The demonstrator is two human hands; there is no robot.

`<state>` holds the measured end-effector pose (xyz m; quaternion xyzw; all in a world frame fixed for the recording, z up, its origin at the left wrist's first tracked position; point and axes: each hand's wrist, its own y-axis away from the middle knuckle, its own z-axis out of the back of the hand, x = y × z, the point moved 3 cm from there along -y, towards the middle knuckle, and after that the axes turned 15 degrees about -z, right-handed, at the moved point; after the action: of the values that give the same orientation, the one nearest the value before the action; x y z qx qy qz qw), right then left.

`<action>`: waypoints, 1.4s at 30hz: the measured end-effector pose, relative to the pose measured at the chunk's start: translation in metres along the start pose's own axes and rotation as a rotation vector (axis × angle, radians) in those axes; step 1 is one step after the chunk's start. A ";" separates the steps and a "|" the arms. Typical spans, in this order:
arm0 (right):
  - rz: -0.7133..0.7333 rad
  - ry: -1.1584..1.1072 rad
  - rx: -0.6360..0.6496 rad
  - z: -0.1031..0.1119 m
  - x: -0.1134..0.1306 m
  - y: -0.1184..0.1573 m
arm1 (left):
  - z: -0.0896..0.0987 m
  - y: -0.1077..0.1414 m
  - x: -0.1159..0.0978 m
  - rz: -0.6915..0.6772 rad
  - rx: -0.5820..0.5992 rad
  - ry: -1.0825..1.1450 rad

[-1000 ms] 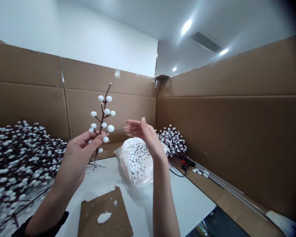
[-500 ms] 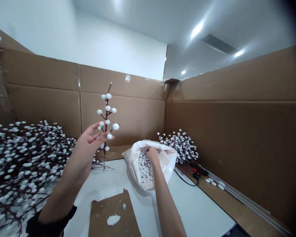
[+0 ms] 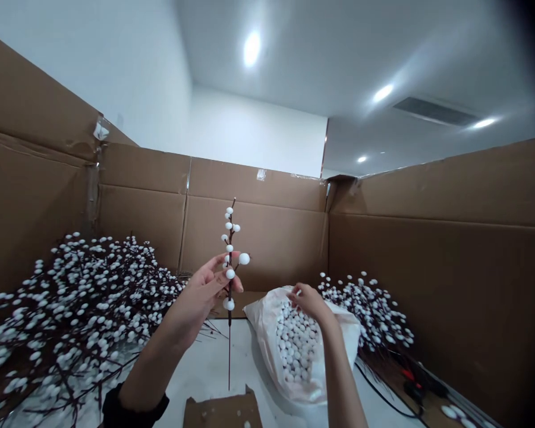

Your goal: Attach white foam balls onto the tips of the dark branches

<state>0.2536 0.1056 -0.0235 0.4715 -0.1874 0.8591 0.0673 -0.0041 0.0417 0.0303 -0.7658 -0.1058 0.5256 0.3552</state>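
Upright in front of the cardboard wall stands a brown twig (image 3: 230, 238) with white balls, pinched near its middle by my left hand (image 3: 205, 297). Its thin bare stem hangs down below the fingers. My right hand (image 3: 310, 301) is over the upper part of an open white plastic bag (image 3: 267, 351), its fingers bent and drawn together above the loose white balls (image 3: 296, 342). Whether a ball is between those fingertips is too small to tell.
A large pile of white-berried branches (image 3: 93, 297) fills the left side. Another bunch (image 3: 370, 309) lies behind the bag at right, near a black cable (image 3: 383, 402) and a red-and-black tool (image 3: 412, 385). A cardboard piece (image 3: 223, 411) lies in front.
My right hand has lifted from among the balls to just above them. The twig has turned in my left hand, and the whole view has shifted left and up.
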 end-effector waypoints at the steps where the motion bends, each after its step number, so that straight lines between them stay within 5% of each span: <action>1: 0.020 -0.012 0.028 0.003 0.014 0.009 | 0.000 0.000 0.001 0.011 0.029 0.041; 5: 0.278 -0.403 0.200 0.001 0.077 0.060 | -0.006 0.002 0.008 0.087 0.184 0.208; 8: 0.301 -0.598 0.273 -0.011 0.103 0.087 | -0.012 0.003 0.010 0.121 0.300 0.285; 21: 0.242 -0.721 0.540 -0.021 0.116 0.105 | -0.015 0.008 0.019 0.208 0.454 0.154; 24: 0.253 -0.667 0.463 -0.018 0.116 0.105 | -0.006 0.006 0.012 0.161 0.350 -0.084; 29: 0.287 -0.432 0.241 -0.017 0.116 0.106 | 0.008 0.002 -0.006 -0.104 0.047 -0.378; 37: 0.361 -0.199 0.098 -0.037 0.121 0.118 | -0.007 0.010 -0.007 -0.166 -0.077 -0.486; 42: 0.389 -0.196 0.105 -0.030 0.119 0.117 | -0.003 0.011 -0.010 -0.190 -0.175 -0.529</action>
<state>0.1305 0.0017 0.0313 0.5104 -0.2357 0.8146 -0.1428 -0.0078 0.0275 0.0309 -0.6167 -0.3108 0.6602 0.2955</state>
